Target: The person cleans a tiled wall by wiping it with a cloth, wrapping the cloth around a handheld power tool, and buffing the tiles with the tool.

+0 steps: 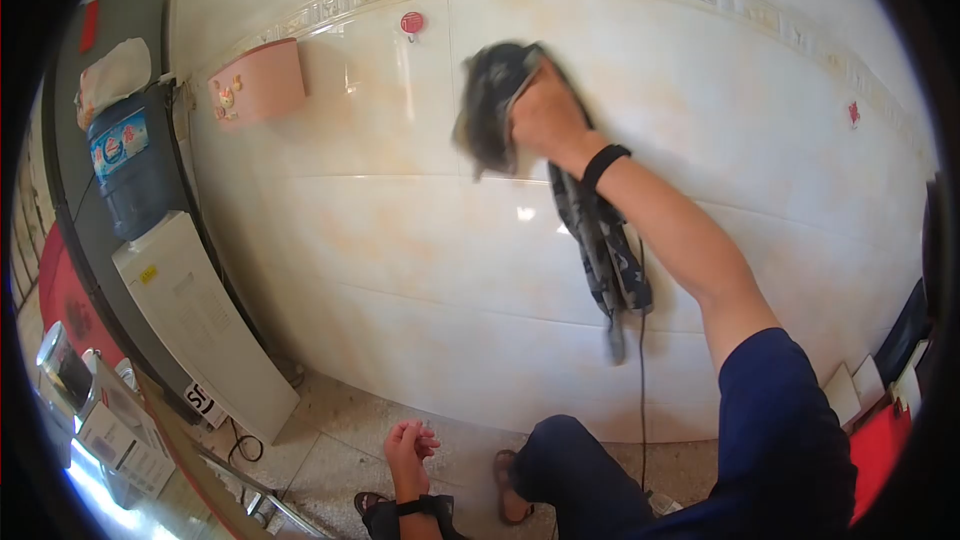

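One blurred cloth (pixel 488 105) in right hand (pixel 548 116)

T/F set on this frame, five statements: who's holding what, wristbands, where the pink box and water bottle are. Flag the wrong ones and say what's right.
1. The right hand holds a dark patterned cloth. True.
2. The left hand grips the cloth too. False: it is low over the floor, well away from the cloth.
3. Each wrist has a black band. True.
4. The pink box stands on the floor. False: it is up on the wall.
5. The water bottle sits on top of the white dispenser. True.
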Available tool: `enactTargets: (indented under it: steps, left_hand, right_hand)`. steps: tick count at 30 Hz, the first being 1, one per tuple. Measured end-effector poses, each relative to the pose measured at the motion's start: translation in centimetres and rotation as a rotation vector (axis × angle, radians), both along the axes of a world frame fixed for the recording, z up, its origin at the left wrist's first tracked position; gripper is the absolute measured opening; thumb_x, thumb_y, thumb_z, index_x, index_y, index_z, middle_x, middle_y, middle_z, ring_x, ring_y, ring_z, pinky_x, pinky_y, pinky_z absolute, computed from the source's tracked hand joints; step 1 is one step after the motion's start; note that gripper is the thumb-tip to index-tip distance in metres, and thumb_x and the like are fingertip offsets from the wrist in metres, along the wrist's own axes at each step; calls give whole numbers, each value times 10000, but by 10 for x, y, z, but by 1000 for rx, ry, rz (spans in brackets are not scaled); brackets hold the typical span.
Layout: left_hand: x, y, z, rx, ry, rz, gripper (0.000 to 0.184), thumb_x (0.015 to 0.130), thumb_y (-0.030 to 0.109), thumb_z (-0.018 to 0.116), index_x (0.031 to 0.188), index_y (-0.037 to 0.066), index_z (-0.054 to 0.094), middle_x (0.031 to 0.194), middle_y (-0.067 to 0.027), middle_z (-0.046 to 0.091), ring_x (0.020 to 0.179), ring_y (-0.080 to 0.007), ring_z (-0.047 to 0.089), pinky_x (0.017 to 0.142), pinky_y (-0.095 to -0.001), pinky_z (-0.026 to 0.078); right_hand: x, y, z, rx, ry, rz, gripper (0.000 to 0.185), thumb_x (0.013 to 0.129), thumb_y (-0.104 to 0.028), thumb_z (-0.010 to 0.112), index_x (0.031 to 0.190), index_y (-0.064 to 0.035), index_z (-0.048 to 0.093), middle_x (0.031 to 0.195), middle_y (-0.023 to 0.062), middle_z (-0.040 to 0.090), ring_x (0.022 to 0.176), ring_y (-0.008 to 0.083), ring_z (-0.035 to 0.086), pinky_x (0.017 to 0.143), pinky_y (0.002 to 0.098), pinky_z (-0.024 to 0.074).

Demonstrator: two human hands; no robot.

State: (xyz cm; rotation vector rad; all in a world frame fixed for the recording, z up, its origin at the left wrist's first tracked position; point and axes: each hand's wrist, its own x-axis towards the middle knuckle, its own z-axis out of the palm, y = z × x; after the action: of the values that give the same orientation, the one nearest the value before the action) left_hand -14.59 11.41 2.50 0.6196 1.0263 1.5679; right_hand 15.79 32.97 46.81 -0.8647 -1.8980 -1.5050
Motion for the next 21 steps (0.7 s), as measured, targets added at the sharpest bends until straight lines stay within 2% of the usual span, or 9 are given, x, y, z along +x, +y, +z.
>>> enactTargets:
  steps: [1,7,9,10,11,15,17,19,21]
  left_hand:
    - [-2,-3,-3,-1,6,6,75,969,162,669,945,101,633,764,-55,688,578,-165,671,496,-247,463]
    - [-9,2,-7,-51,-5,28,94,950,186,684,959,100,647,770,-57,689,581,-175,673,498,-251,465]
    - [-11,5,-11,-86,-6,52,117,936,203,692,964,98,650,771,-56,688,578,-180,672,497,-247,463]
    - [-12,5,-13,-83,-5,47,117,936,203,692,964,98,650,771,-56,688,578,-180,672,497,-247,463]
    - [-13,5,-15,-82,-15,56,123,934,210,693,965,99,652,772,-55,688,578,-181,672,498,-249,465]
    - [-19,5,-24,-95,-31,67,141,933,234,696,962,102,655,778,-48,690,588,-178,675,509,-258,473]
    - [-16,3,-22,-78,-51,72,141,936,238,697,959,106,655,780,-44,690,593,-175,677,514,-258,476]
    - [-12,-7,-5,-68,-77,88,141,939,243,697,957,109,656,781,-41,691,598,-172,680,520,-258,480]
    - [-3,-13,17,-21,-22,26,126,942,238,695,954,119,657,780,-36,691,605,-166,683,528,-249,480]
  right_hand:
    - [-11,4,-15,94,-60,140,262,808,-127,592,976,2,747,996,191,733,1097,330,665,1207,525,332]
    - [16,-32,-23,34,-211,140,258,823,-72,580,1027,-4,723,1059,187,721,1121,331,652,1196,494,366]
    - [45,-48,-10,-59,-128,0,229,819,-74,582,986,-2,722,1026,187,725,1101,335,659,1187,494,372]
    - [59,-56,-2,60,-113,9,196,840,-95,585,939,-32,742,1015,151,734,1096,307,659,1169,493,384]
    - [76,-60,8,59,-80,-69,180,839,-88,577,898,-37,739,977,164,733,1057,311,670,1149,488,397]
    - [140,-85,40,95,249,-31,173,824,-86,579,833,12,722,906,237,722,946,407,682,1022,498,485]
    - [167,-94,59,-72,510,-45,173,818,-100,593,763,24,700,851,252,713,920,441,672,961,511,502]
    - [163,-122,67,-24,616,58,211,845,-153,627,763,21,714,835,248,715,924,438,670,964,523,480]
    - [161,-111,70,25,567,77,234,857,-197,649,785,9,734,860,238,726,931,431,674,973,531,469]
